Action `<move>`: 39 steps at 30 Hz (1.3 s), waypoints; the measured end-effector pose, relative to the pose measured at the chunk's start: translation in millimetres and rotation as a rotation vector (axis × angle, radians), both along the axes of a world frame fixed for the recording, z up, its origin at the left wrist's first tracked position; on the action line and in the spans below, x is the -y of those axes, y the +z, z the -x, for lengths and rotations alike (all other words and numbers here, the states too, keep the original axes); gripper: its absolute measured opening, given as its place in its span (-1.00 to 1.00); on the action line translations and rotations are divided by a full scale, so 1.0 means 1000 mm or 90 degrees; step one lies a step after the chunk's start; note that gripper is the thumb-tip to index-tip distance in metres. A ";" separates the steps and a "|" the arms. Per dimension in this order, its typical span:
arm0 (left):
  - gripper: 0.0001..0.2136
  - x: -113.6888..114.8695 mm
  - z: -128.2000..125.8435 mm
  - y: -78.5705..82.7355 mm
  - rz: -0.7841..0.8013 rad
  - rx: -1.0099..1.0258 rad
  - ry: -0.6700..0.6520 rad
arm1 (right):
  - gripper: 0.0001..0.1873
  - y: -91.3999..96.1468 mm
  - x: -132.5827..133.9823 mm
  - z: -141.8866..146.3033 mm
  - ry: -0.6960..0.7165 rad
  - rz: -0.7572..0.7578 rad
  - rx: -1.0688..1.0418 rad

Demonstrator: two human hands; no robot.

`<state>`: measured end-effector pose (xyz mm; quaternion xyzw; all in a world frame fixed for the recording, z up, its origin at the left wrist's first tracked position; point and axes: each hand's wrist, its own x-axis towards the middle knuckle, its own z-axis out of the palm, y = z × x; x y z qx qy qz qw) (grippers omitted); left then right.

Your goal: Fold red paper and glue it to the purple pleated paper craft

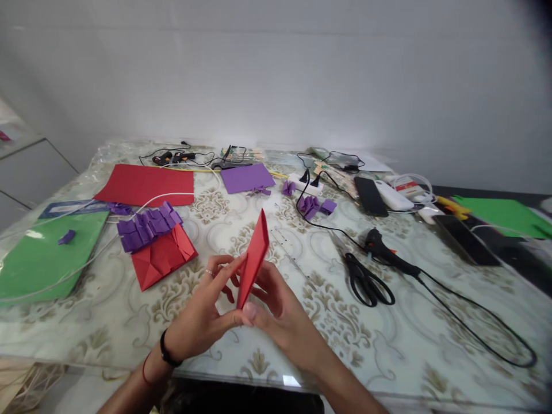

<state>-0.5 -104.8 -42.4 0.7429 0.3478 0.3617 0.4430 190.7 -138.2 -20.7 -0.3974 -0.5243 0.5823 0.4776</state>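
Note:
Between my two hands a folded piece of red paper (pixel 256 256) stands on edge, tilted, above the near middle of the table. My left hand (pixel 211 296) has its fingers along the left face and its thumb at the bottom edge. On the other side, my right hand (pixel 276 305) grips the lower right edge, some of its fingers hidden behind the paper. Just left of my hands lies a folded red paper square (pixel 161 259), with a strip of pleated purple paper (pixel 150 226) across its top.
Right of my hands lie black scissors (pixel 366 279) and a black glue gun (pixel 388 253) with a looping cord. A power strip (pixel 306 183), purple paper (pixel 247 178) and red paper (pixel 149 184) lie farther back. Green sheets (pixel 56 253) are at left, phones (pixel 371 195) at right.

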 end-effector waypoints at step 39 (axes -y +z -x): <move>-0.55 0.030 -0.005 0.000 0.224 0.095 0.249 | -0.13 -0.036 0.006 -0.003 -0.335 -0.052 0.216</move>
